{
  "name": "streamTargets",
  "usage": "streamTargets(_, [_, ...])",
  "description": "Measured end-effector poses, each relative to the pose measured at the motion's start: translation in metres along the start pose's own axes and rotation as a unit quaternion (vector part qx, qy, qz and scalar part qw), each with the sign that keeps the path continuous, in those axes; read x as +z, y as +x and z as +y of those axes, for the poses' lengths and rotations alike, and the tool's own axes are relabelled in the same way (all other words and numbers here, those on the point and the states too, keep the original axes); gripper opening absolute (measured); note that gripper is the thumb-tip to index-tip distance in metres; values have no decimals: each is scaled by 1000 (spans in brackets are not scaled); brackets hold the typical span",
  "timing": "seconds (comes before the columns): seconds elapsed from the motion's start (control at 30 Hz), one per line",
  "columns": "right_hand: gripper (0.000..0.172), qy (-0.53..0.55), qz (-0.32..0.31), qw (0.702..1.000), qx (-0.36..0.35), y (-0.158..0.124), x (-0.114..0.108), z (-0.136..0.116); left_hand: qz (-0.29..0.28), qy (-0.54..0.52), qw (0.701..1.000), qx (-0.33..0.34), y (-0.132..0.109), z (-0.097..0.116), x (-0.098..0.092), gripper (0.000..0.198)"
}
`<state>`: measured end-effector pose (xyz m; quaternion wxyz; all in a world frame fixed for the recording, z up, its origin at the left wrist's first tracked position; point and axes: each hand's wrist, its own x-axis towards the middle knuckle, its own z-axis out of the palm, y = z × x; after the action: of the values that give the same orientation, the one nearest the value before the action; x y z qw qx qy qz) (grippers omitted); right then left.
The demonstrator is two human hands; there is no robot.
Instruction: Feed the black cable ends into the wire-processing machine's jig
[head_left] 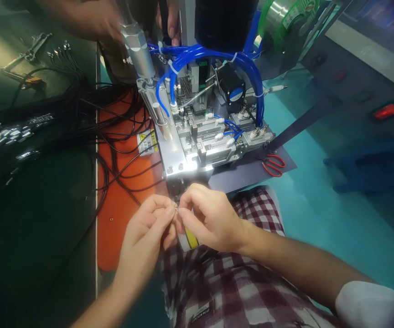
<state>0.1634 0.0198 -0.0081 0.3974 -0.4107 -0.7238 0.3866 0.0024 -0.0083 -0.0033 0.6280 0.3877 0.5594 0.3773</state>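
Closely paired, our two hands meet just in front of the near end of the metal machine [204,141]. Our left hand [145,225] has its thumb and forefinger pressed together at the tips, clamped on a thin piece [175,208], with the other fingers curled beneath. Our right hand [212,218] comes to the same spot from the other side, its thumb and forefinger also pinched together on the piece, the palm hollow. The piece lies between both sets of fingertips, off the machine's near end; it is too small for us to tell what it is.

Below our fingers, on the near side of the machine, we see a yellow-and-white label [192,239] and, nearer still, checked cloth [251,269]. Left of the machine lies an orange board [113,246], crossed by black cables [110,150]. To its right, close by, rest red-handled pliers [275,165].

Over the top of the machine we see blue tubes [214,51] bundled in an arch. Beyond its far left corner is a co-worker's blurred hand [104,23]. A green-rimmed spool [291,16] stands beyond its far right, and well to the right glows a red switch [386,111].
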Motion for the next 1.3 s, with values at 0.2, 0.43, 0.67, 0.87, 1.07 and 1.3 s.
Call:
streamTargets(0.2, [13,86,-62,983,153,6,-3,4,-5,-16,1000,-18,-1,1,0,25])
streamTargets(0.43, [22,73,-65,978,184,9,-6,6,-8,-40,999,-32,2,6,-1,25])
streamTargets(0.67, [15,-95,-107,990,4,9,-8,6,-19,0,999,-38,1,9,-1,26])
streamTargets(0.87, [16,18,-101,994,-36,11,-13,15,-23,26,999,-42,4,13,-2,28])
streamTargets(1.07, [18,188,-91,974,85,12,-9,27,49,55,996,-50,10,13,8,30])
streamTargets(1.3, [19,286,-94,941,156,10,-15,36,9,213,975,69,16,14,4,23])
